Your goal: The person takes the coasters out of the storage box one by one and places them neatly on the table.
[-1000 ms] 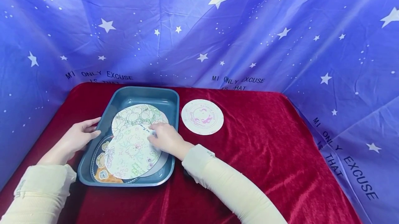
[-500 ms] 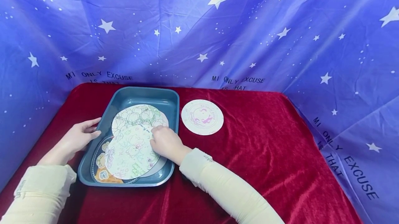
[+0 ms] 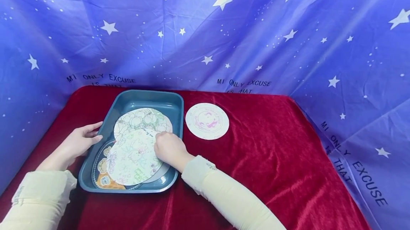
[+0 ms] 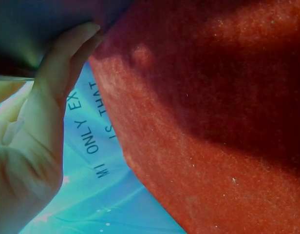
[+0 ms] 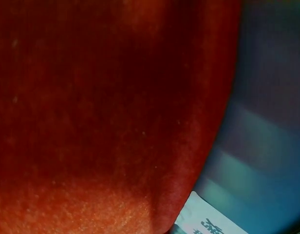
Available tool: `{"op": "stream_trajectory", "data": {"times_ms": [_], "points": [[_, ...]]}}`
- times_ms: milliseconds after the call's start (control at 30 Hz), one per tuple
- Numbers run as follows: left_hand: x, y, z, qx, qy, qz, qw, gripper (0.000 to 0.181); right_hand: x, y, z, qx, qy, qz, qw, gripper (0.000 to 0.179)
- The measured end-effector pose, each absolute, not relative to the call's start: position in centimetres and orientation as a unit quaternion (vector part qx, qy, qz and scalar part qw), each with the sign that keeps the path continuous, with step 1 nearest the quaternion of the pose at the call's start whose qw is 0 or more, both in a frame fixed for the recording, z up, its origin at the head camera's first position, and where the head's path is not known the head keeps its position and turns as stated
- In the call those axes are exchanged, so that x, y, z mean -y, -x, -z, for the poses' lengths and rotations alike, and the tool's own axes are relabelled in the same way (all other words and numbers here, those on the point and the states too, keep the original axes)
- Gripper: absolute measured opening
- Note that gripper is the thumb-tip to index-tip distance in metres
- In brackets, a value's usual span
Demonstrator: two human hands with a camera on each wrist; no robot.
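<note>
My right hand (image 3: 171, 150), fingers curled in, pinches the right edge of a round white sheet (image 3: 132, 162) with pastel doodles. That sheet lies on top of other round sheets in a blue rectangular tray (image 3: 160, 102). Under it show a flower-outline sheet (image 3: 136, 119) behind and a dark sheet with orange and cartoon figures (image 3: 103, 178) at the front left. At the tray's left side, my left hand (image 3: 77, 141) grips the rim between thumb and fingers. Its fingers (image 4: 55, 63) lie along the outer wall in the left wrist view. My right fingertips are hidden.
Right of the tray, a round white sheet with a pink print (image 3: 207, 121) lies on the red velvet cloth (image 3: 272, 144). A blue star-patterned curtain (image 3: 205, 37) stands behind the table and at both sides. A white label (image 5: 206, 219) shows beside the tray in the right wrist view.
My right hand's fingers have curled in at the doodle sheet's edge, and the hand has shifted slightly toward me. My left hand stays at the tray's rim.
</note>
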State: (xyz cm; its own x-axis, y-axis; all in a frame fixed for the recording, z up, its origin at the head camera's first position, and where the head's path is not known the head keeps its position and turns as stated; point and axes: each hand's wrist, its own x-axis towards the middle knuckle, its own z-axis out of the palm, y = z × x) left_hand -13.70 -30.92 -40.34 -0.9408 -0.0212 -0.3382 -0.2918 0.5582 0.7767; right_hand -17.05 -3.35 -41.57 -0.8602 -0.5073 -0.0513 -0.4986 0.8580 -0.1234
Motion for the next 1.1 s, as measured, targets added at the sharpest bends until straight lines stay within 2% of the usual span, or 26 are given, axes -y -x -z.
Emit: {"op": "stream_trajectory", "data": {"times_ms": [667,967,1100], "points": [[30.59,13.7,40.28,-0.876,0.092,-0.45,0.149,0.07,3.43,17.18,41.69,-0.967,0.241,0.049,0.067,0.02],[30.68,13.74,40.37,-0.879,0.091,-0.445,0.147,0.07,3.13,17.33,41.54,-0.966,0.241,0.086,0.034,0.018],[30.69,13.73,40.42,-0.878,0.09,-0.446,0.147,0.07,2.87,17.41,41.52,-0.961,0.245,0.126,0.019,0.03]]}}
